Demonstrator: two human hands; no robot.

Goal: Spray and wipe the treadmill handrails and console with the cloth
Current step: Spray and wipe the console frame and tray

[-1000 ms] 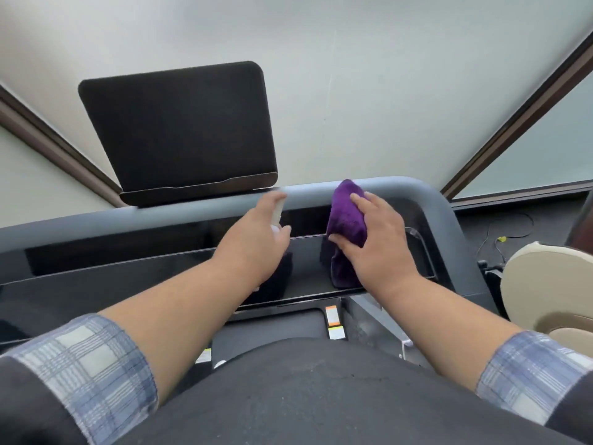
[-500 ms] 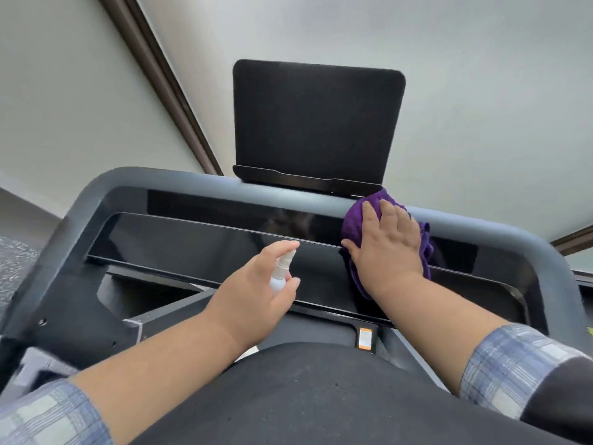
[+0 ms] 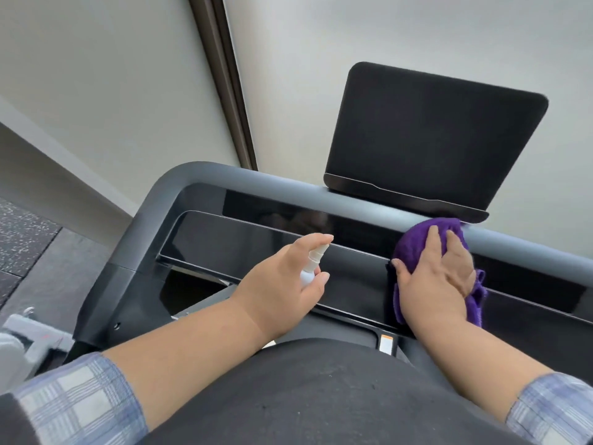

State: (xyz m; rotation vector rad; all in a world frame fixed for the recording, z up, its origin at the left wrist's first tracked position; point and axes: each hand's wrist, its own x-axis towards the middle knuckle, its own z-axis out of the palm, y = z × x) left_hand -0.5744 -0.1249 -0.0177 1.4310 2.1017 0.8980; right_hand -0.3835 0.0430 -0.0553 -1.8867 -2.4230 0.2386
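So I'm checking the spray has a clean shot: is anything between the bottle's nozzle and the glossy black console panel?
Nothing visible does. The left hand holds the small white spray bottle just above the glossy black console panel, and the purple cloth under the right hand sits off to the right.

- A gym or home exercise room is suggested by a treadmill, whose grey handrail (image 3: 288,200) curves just beyond both hands.
- A glossy black console (image 3: 244,239) is seen under the left hand (image 3: 282,284), and a dark tablet holder (image 3: 430,136) is mounted above the right hand (image 3: 436,281).
- Speckled rubber flooring (image 3: 22,236), typical of gyms, is visible far left of the left hand.
- Plain pale walls are seen behind.
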